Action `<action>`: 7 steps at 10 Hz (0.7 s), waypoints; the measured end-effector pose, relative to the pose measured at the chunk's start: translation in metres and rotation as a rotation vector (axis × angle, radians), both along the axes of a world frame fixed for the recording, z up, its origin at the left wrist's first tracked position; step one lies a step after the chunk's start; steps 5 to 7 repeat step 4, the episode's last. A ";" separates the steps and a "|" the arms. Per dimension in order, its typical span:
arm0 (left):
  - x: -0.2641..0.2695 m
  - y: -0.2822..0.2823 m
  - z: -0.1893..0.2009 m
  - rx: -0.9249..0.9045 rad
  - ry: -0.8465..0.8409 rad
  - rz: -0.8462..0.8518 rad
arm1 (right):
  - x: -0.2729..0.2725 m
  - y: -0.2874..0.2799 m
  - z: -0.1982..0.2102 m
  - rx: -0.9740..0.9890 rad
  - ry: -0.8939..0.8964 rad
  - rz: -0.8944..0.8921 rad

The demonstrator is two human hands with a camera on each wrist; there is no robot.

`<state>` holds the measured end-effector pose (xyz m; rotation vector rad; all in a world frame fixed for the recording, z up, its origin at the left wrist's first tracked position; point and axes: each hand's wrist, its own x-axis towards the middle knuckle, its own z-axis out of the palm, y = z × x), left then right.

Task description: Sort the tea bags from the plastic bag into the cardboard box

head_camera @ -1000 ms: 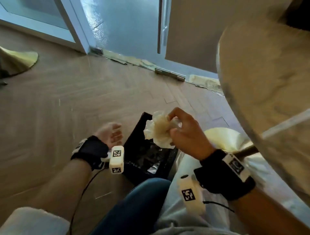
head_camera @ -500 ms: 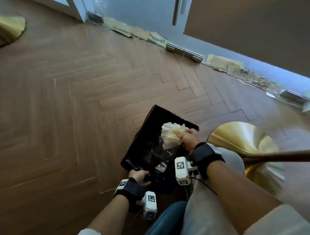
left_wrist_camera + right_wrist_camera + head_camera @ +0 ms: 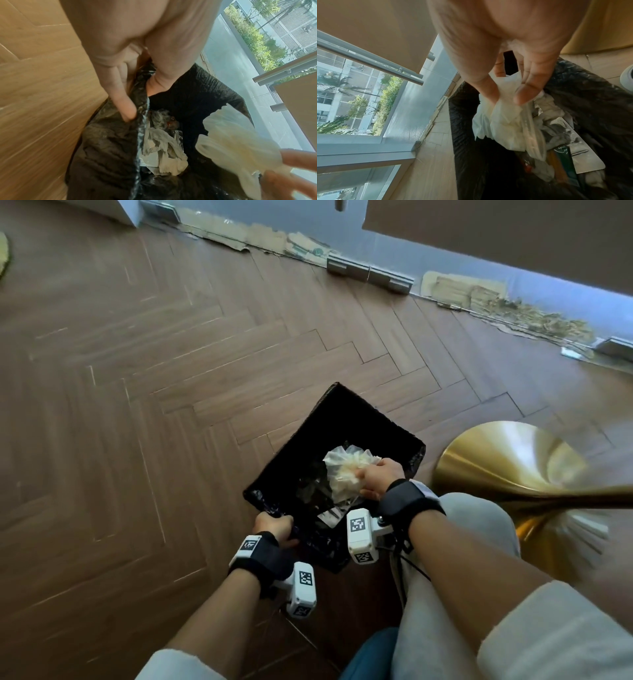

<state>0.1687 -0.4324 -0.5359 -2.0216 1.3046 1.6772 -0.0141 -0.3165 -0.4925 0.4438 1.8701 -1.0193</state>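
Note:
A crumpled, whitish clear plastic bag (image 3: 346, 470) hangs in the mouth of a black bin (image 3: 376, 419) lined with a black liner (image 3: 109, 148). My right hand (image 3: 380, 479) pinches the bag's top between thumb and fingers (image 3: 523, 94), and the bag (image 3: 505, 121) dangles below them above crumpled paper and foil waste (image 3: 556, 121). At the bin's near corner my left hand (image 3: 274, 525) grips the rim, its fingers (image 3: 123, 102) curled over the liner. In the left wrist view the bag (image 3: 231, 146) shows at the lower right.
The bin stands on a herringbone wood floor (image 3: 171, 371). A round brass table base (image 3: 507, 460) sits close on its right, and my knees (image 3: 472, 525) are just behind it. Glass doors with metal floor fittings (image 3: 370, 273) and scraps of cardboard run along the far wall.
My right hand has lowered the crumpled bag from chest height into the bin's mouth. My left hand has moved from beside the bin to grip its near rim. The head view has tilted down.

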 end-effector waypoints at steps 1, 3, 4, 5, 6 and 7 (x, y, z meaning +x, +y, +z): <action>0.000 0.000 0.002 0.017 0.015 0.000 | 0.001 -0.003 0.010 0.075 -0.097 0.090; -0.002 -0.009 0.016 0.027 -0.042 -0.029 | -0.011 -0.002 0.009 0.056 -0.083 0.259; -0.008 -0.012 0.037 0.041 -0.022 -0.008 | -0.003 0.008 0.057 -0.037 -0.044 0.217; -0.008 -0.012 0.037 0.041 -0.022 -0.008 | -0.003 0.008 0.057 -0.037 -0.044 0.217; -0.008 -0.012 0.037 0.041 -0.022 -0.008 | -0.003 0.008 0.057 -0.037 -0.044 0.217; -0.008 -0.012 0.037 0.041 -0.022 -0.008 | -0.003 0.008 0.057 -0.037 -0.044 0.217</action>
